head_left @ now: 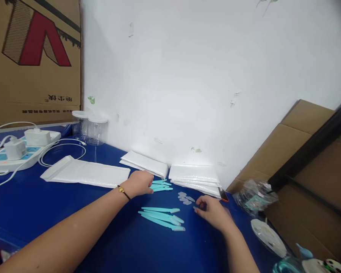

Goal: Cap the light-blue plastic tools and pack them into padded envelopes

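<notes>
My left hand, with a dark bracelet at the wrist, has its fingers closed at the left ends of several turquoise sticks; whether it grips one is hidden. My right hand is curled, thumb and forefinger near each other, with a small translucent piece at the fingertips. Just left of it lies a small pile of translucent caps. Nearer to me, a second group of turquoise sticks lies fanned on the blue table.
White padded envelopes lie at the left, by the wall and stacked. A power strip with cables and clear jars stand at the left. Plastic-wrapped items and cardboard are at the right.
</notes>
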A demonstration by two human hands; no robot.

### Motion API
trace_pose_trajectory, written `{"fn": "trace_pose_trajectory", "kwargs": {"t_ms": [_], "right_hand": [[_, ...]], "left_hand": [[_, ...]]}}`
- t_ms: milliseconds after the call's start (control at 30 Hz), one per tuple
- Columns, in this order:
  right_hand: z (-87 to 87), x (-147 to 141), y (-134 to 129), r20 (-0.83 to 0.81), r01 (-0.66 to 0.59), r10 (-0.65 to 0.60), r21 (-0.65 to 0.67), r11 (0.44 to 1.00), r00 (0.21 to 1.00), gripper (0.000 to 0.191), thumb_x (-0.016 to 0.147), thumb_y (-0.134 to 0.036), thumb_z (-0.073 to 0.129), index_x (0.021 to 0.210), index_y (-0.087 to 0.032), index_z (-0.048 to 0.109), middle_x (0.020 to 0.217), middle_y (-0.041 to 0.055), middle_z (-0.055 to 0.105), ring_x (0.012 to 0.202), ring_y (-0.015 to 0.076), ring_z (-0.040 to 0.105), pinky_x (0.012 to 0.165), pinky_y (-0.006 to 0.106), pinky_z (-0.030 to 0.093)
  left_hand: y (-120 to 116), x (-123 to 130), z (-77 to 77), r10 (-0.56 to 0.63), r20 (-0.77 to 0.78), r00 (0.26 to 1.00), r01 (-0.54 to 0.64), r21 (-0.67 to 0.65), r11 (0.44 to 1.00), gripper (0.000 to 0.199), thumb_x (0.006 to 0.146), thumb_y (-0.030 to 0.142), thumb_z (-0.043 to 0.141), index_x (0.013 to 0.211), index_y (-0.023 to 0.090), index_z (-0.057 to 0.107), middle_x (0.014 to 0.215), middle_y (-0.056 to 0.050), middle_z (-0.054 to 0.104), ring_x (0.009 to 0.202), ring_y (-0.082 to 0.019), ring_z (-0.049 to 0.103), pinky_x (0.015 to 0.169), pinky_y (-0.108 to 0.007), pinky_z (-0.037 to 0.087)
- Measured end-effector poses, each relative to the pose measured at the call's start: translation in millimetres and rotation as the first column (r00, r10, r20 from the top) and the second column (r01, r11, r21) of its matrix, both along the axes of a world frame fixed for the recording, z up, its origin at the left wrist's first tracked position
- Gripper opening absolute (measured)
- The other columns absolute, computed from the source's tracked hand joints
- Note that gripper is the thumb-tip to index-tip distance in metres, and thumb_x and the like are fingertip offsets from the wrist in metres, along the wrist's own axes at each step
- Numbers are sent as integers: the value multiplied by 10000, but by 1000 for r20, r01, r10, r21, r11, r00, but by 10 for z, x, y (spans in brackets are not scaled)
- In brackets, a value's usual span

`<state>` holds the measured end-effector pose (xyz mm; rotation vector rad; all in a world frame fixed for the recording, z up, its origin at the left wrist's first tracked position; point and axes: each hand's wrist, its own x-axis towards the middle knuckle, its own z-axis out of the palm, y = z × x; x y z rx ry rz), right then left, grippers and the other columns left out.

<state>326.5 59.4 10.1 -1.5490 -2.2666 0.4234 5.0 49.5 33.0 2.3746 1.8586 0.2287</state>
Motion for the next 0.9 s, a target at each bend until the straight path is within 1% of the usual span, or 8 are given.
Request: {"fn": "trace_pose_trajectory", "kwargs": {"t_ms": [100, 233, 333, 433, 533, 633, 733, 900], "right_hand": [[-51, -80, -35, 87, 16, -16, 3, 1000, 996, 16, 649, -189, 613, 649, -192, 629, 626, 20, 618, 567, 155, 536, 518, 237, 342], [-98, -194, -47, 95, -43, 39, 39, 998, 995, 74, 670, -144, 545, 628, -190, 586, 627, 18, 608, 564, 147, 526, 523, 233, 331], [-107, -253, -43, -1, -80, 80, 52, 995, 997, 69, 728, -182, 508, 684, -202, 557, 621, -5, 585, 562, 142, 519, 528, 230, 342], [-113, -279, -19, -193, -65, 64, 3, 998, 979, 135, 814, -307, 471, 766, -209, 550, 618, -14, 578, 542, 143, 529, 530, 241, 383], [-125, -290, 13, -420, -91, 39, -104, 990, 907, 261, 821, -444, 482, 848, -197, 562, 708, 15, 612, 576, 155, 570, 544, 259, 436], [-141, -299, 36, -559, -153, 36, -164, 975, 828, 336, 803, -500, 519, 884, -176, 558, 759, 40, 619, 619, 160, 586, 578, 270, 460], [-159, -307, 44, -578, -190, 44, -193, 963, 815, 337, 814, -498, 529, 867, -165, 549, 738, 37, 613, 614, 149, 575, 582, 261, 447], [-177, -308, 50, -486, -137, 63, -117, 984, 872, 317, 817, -481, 541, 812, -166, 571, 663, 4, 566, 621, 141, 537, 595, 251, 420]], "left_hand": [[-38, 23, 4, -3, -66, 998, 1, -38, 999, 158, 642, 327, 686, 722, 195, 647, 783, -50, 681, 738, -212, 631, 619, -260, 443], [-48, 68, -42, -66, -84, 994, 66, 3, 998, 51, 662, 192, 601, 686, 185, 646, 737, -48, 675, 716, -210, 639, 612, -258, 452], [-33, 76, -84, -102, -66, 993, 104, 42, 994, 76, 639, 151, 577, 671, 189, 635, 710, -37, 666, 702, -211, 635, 612, -263, 453], [-21, 86, -95, -125, -7, 992, 125, 44, 991, 112, 647, 127, 551, 688, 199, 627, 708, -18, 664, 696, -184, 626, 602, -237, 438], [-12, 101, -75, -144, 64, 987, 143, 26, 989, 127, 699, 142, 528, 733, 205, 632, 747, -11, 674, 720, -160, 618, 606, -215, 420], [8, 104, -57, -147, 136, 980, 146, 16, 989, 136, 744, 175, 509, 769, 213, 637, 786, -4, 681, 726, -149, 609, 601, -211, 405], [30, 96, -55, -160, 179, 971, 158, 23, 987, 147, 752, 174, 497, 774, 216, 636, 794, 2, 678, 718, -142, 603, 592, -209, 391], [38, 85, -54, -165, 190, 968, 166, 13, 986, 142, 746, 168, 501, 771, 210, 634, 791, 2, 674, 716, -140, 602, 585, -203, 379]]}}
